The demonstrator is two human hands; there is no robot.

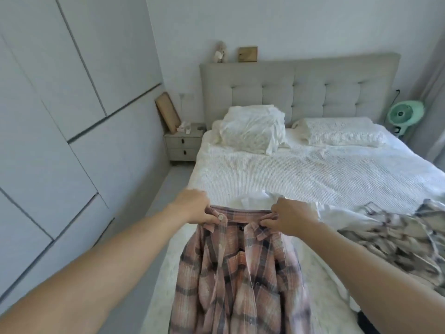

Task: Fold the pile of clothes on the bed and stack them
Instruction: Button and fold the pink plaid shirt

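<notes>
Across the bed (313,174), under a white cover, two pillows lie before a padded headboard (298,88); a nightstand (184,145) and wardrobe doors (60,104) stand left, a green fan (405,114) right. Left hand (195,208) and right hand (291,218) each pinch the collar of a pink plaid shirt (240,273), hanging over the bed's near edge. White clothes (260,201) and a grey plaid shirt (395,239) lie beyond.

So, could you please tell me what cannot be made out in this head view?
- Pink plaid shirt: hem cut off by the bottom edge.
- Grey plaid garment: cut off by the right edge.
- White clothing: partly hidden behind the hands and shirt collar.
- Nightstand items: too small to identify.
</notes>
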